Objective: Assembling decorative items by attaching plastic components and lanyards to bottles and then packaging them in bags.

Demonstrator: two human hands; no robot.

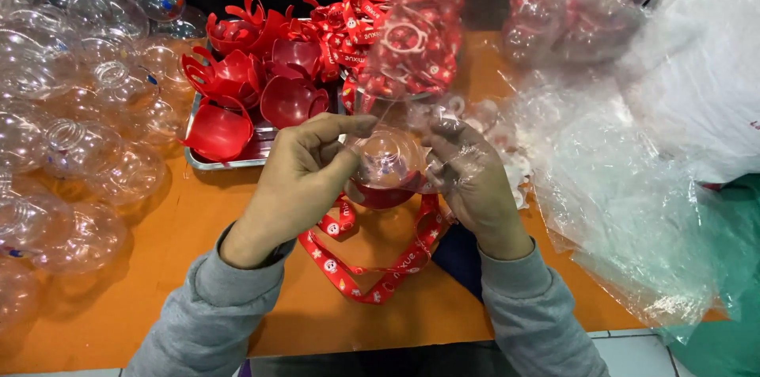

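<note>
Landmark: the metal tray (237, 161) is sitting on the orange desk (198, 282), and all places below are being given from it.
Left hand: the left hand (297, 179) is closing around the clear plastic ball (388, 157) just right of the tray's near corner, thumb and fingers pressing its left side.
Right hand: the right hand (475, 183) is gripping the same ball from the opposite side, fingers curled on it.
Ball: it is sitting on a red base (385, 196), both being held above the desk.
Ribbon: a red printed lanyard (372, 266) is hanging from the ball and looping on the desk, nearer the person than the tray.
Tray contents: red cup-shaped halves (261, 68) are piling up in it.
Left of tray: clear plastic bottles (79, 108) are heaping up.
Right of tray: crumpled clear plastic bags (617, 179) are spreading out, well apart from it.
</note>
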